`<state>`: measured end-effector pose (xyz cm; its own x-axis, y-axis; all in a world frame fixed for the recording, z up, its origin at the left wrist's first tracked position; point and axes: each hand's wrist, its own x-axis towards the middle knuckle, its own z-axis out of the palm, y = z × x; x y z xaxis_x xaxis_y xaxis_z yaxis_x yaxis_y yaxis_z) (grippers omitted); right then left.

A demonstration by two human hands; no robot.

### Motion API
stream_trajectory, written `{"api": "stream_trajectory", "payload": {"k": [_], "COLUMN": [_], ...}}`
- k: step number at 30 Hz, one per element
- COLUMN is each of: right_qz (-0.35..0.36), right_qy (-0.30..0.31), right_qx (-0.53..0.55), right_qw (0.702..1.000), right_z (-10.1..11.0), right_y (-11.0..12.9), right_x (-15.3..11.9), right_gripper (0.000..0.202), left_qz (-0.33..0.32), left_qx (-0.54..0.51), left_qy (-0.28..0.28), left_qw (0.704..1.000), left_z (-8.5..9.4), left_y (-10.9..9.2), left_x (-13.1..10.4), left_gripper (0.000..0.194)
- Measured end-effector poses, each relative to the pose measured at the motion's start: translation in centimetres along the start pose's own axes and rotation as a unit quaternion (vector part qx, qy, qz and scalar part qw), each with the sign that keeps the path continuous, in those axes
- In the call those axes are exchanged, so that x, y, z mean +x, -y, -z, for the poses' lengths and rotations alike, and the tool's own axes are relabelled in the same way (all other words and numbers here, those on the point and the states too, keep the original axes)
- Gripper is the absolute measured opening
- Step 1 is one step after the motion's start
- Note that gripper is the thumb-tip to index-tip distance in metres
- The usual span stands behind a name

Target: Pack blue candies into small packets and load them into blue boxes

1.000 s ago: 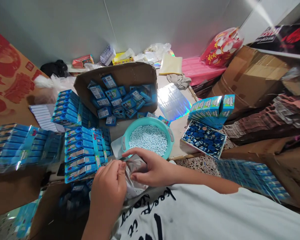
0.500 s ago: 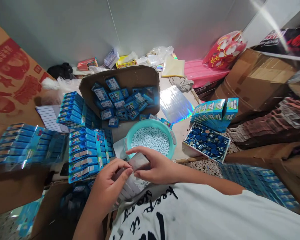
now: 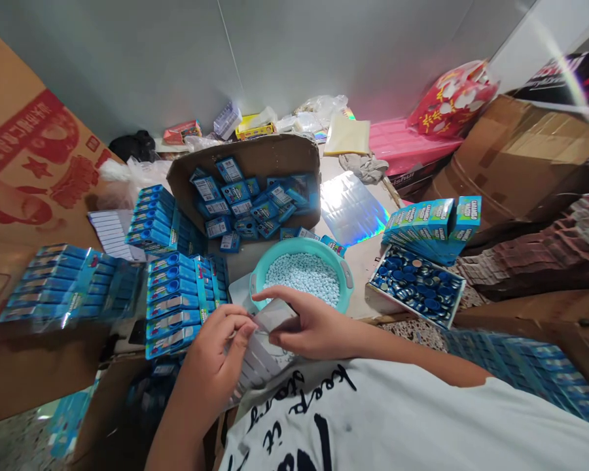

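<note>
My left hand [image 3: 224, 347] is closed, thumb against fingers, at a thin clear plastic piece [image 3: 273, 315] in front of the teal basin. My right hand [image 3: 307, 320] curls round the other side of that piece, its index finger stretched over the near rim. Small pale beads [image 3: 302, 275] fill much of the teal basin [image 3: 346, 288]. Below my hands, a striped whitish sheet [image 3: 258, 360] lies near my shirt; what it is made of is unclear.
A tipped carton [image 3: 177, 173] of small blue boxes stands behind the basin. Stacked blue packs [image 3: 174, 304] are at left. To the right, a white tray [image 3: 407, 311] holds blue round pieces beside blue cartons [image 3: 422, 222]. A shiny sheet [image 3: 351, 206] lies behind.
The whole view has shifted slightly, so the surroundings sit further right. My left thumb and fingers have drawn a little away from my right hand, and the plastic piece shows more.
</note>
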<state>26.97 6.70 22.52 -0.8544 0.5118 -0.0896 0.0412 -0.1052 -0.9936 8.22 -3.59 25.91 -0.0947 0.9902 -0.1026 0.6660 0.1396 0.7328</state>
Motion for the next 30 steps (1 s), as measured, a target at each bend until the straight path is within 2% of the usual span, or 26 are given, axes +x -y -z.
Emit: {"api": "stream_trajectory", "payload": {"k": [2, 5, 8, 11, 13, 15, 17, 19, 22, 24, 27, 28, 30], "right_qz": [0.000, -0.008, -0.049, -0.059, -0.048, -0.059, -0.103, -0.152, -0.208, -0.230, -0.214, -0.184, -0.090], "right_qy": [-0.004, -0.039, -0.122, -0.199, -0.228, -0.248, -0.264, -0.277, -0.308, -0.344, -0.393, -0.394, -0.370], "right_qx": [0.029, 0.135, 0.219, 0.168, 0.097, -0.009, -0.128, -0.183, -0.230, -0.272, -0.336, -0.350, -0.343], "right_qw": [1.000, 0.990, 0.967, 0.964, 0.968, 0.967, 0.950, 0.931, 0.899, 0.869, 0.828, 0.829, 0.859], "right_z": [-0.1, -0.1, 0.2, 1.1, 1.9, 2.8, 3.5, 3.9, 3.6, 2.8, 1.0, 0.1, -2.0], "right_y": [-0.2, -1.1, -2.9, -5.2, -7.1, -9.2, -11.4, -13.4, -15.3, -15.5, -13.6, -12.5, -9.9], "right_x": [0.2, 0.9, 1.8, 2.6, 3.0, 3.3, 3.4, 3.3, 2.9, 3.0, 4.5, 5.4, 7.7], "right_gripper": [0.056, 0.046, 0.038, 0.036, 0.035, 0.035, 0.036, 0.038, 0.042, 0.044, 0.041, 0.037, 0.029], "left_qz": [-0.042, -0.112, -0.142, -0.107, -0.074, -0.024, 0.061, 0.140, 0.180, 0.180, 0.190, 0.194, 0.197], "left_qx": [0.035, 0.036, -0.067, -0.229, -0.284, -0.309, -0.332, -0.348, -0.360, -0.370, -0.386, -0.390, -0.389], "left_qy": [-0.065, -0.138, -0.187, -0.252, -0.288, -0.320, -0.354, -0.383, -0.384, -0.367, -0.347, -0.339, -0.323], "left_qw": [0.996, 0.983, 0.970, 0.934, 0.911, 0.895, 0.872, 0.844, 0.831, 0.835, 0.833, 0.834, 0.840], "left_z": [-0.2, -0.5, -0.3, 0.9, 2.3, 3.9, 5.5, 6.9, 8.4, 9.3, 10.6, 11.0, 11.9], "left_y": [-0.3, -0.7, -0.6, 0.2, 1.3, 2.9, 4.6, 6.2, 8.1, 9.1, 10.7, 11.3, 12.6], "left_x": [0.0, -0.5, -1.4, -2.2, -2.3, -2.1, -1.7, -1.0, 0.0, 0.6, 1.4, 1.7, 2.1], "left_gripper": [0.014, 0.011, 0.016, 0.018, 0.015, 0.020, 0.028, 0.036, 0.039, 0.039, 0.042, 0.043, 0.045]}}
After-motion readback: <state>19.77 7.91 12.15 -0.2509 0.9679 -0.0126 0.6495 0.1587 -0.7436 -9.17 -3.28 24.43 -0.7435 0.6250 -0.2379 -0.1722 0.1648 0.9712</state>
